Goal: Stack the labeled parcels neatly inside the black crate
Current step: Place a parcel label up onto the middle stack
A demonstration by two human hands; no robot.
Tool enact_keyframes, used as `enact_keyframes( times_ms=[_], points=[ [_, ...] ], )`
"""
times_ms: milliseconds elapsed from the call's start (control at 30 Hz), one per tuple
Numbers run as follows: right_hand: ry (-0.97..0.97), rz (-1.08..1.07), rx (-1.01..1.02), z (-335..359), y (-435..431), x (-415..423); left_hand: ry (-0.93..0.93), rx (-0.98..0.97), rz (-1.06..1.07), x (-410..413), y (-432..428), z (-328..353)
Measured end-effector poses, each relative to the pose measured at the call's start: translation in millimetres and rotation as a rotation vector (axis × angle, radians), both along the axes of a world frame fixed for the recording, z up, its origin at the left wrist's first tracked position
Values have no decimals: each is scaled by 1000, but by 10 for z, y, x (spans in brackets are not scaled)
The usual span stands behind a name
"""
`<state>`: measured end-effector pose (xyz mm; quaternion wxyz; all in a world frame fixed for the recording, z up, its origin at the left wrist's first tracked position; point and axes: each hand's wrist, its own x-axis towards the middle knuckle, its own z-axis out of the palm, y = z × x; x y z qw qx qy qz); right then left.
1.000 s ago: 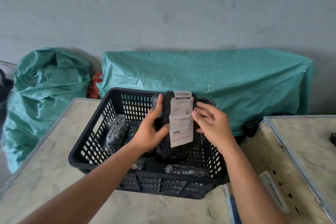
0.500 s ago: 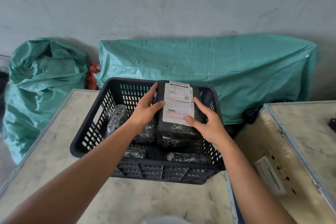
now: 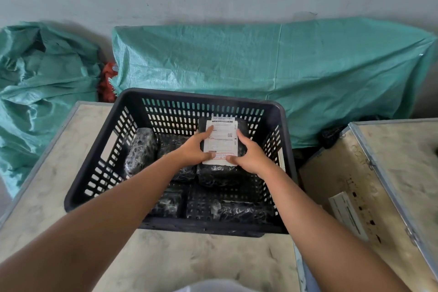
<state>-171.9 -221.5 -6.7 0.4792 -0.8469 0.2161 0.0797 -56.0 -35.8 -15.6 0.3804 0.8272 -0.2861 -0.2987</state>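
While the parcel with the white label is sitting label-up in the far right part of the black crate, both hands are pressing on it from either side, so the step in hand looks like the setting-down of this one piece. It is lying on top of other wrapped parcels, with one dark bundle touching it on the left and another standing on edge against the crate's left wall. More wrapped pieces are lying along the near wall, lower down.

The left hand is resting with its fingers spread only a little, the thumb lying on the label's lower edge and the fingertips reaching up its left side. The right hand is mirroring it, thumb on the label's lower right corner, fingers curled round the parcel's right flank. Neither hand is closed tight; they are clasping the parcel loosely between them rather than lifting it, as far as I can judge.

The next move, I would say, is calling for a small squaring-up, nudging the parcel flush with its neighbour and level, then letting go with both hands together so that it is not tipping toward the lower gap at the near side. The crate is standing on a pale table, with green sacks behind it.
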Motion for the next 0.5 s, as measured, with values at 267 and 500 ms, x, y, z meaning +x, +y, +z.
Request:
enact_keyframes(
  times_ms=[267, 500],
  points=[
    [180, -14, -76, -487, -85, 72, -59, 148, -18, -107, -200, -494],
    [158, -76, 17, -687, -153, 244, -28, 162, -32, 106, -183, -739]
  ],
)
